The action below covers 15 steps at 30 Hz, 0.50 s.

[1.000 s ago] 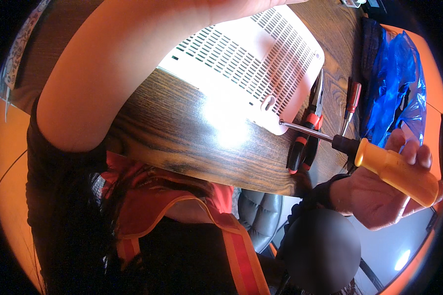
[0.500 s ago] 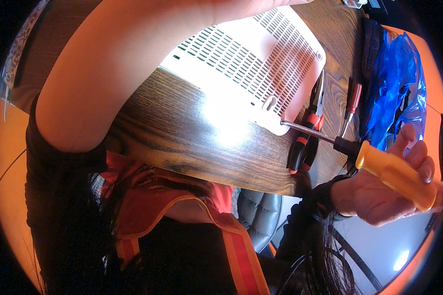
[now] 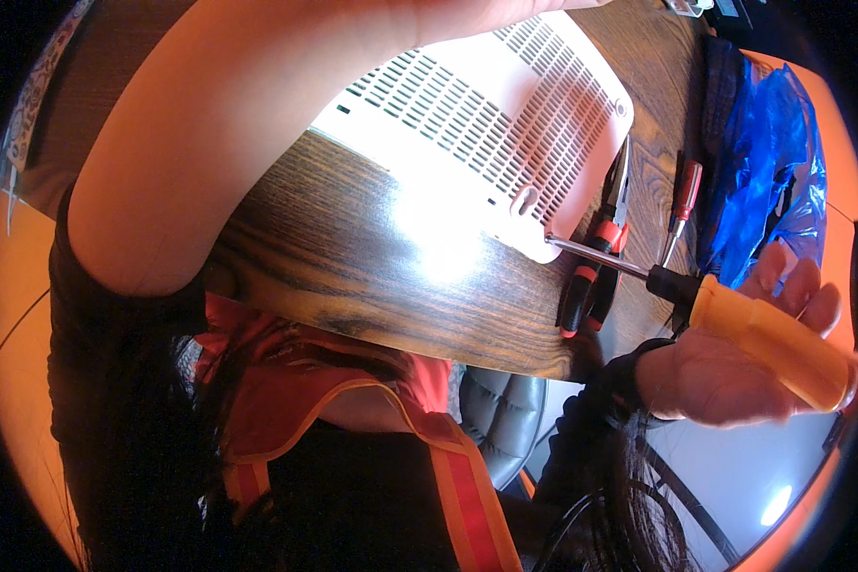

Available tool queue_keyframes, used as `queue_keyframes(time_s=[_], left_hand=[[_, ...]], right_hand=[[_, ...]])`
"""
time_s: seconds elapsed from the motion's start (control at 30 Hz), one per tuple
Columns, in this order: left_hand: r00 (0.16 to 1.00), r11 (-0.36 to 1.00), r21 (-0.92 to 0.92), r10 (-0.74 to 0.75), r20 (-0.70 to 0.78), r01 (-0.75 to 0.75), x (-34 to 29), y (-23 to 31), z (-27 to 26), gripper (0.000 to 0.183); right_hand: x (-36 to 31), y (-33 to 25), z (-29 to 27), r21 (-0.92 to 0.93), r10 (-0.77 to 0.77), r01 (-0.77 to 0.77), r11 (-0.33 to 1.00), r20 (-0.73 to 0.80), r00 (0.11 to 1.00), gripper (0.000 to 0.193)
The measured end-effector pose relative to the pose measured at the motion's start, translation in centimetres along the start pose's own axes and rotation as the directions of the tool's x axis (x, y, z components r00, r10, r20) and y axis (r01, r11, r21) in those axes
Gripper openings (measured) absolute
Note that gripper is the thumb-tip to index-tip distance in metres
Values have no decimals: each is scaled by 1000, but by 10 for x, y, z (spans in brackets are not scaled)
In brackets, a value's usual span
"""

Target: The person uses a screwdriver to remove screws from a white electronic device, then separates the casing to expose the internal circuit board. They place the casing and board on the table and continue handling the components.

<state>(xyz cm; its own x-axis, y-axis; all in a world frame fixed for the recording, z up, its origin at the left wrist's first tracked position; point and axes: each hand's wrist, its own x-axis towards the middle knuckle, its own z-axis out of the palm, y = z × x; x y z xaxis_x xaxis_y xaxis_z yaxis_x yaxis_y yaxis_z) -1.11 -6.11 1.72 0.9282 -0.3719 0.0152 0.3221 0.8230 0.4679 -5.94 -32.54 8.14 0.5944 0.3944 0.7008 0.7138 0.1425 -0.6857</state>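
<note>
A white slotted plastic panel (image 3: 486, 124) lies on the wooden table, part of it washed out by glare. My left forearm reaches across its far left side. My left hand (image 3: 505, 11) is at the top edge of the picture, its fingers mostly cut off. On the right, my right hand (image 3: 720, 381) holds a screwdriver (image 3: 767, 343) by its thick yellow handle, palm beneath and fingers curled behind. The metal shaft slants left, and its tip meets the panel's near right corner, at a small hole.
Red-and-black pliers (image 3: 591, 276) lie under the screwdriver's shaft, beside the panel. Farther right are a smaller red-handled screwdriver (image 3: 684, 195) and a crumpled blue plastic bag (image 3: 763, 172). A dark padded chair (image 3: 505, 419) stands below the table (image 3: 353, 257).
The fingers of my right hand have shifted around the yellow handle, which looks slightly turned. The screwdriver's tip stays at the panel's corner. My left arm has hardly moved.
</note>
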Motion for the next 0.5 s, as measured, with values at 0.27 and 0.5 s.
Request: queue_keyframes(time_s=[0.27,0.5], left_hand=[[1000,1000,11,3,0,-3,1,0,1,20],[1000,1000,21,1,1,-1,1,-1,2,19]], right_hand=[[1,-3,-3,-38,37,-39,998,-67,997,37],[5,0,0,19,67,-66,998,-18,998,32]])
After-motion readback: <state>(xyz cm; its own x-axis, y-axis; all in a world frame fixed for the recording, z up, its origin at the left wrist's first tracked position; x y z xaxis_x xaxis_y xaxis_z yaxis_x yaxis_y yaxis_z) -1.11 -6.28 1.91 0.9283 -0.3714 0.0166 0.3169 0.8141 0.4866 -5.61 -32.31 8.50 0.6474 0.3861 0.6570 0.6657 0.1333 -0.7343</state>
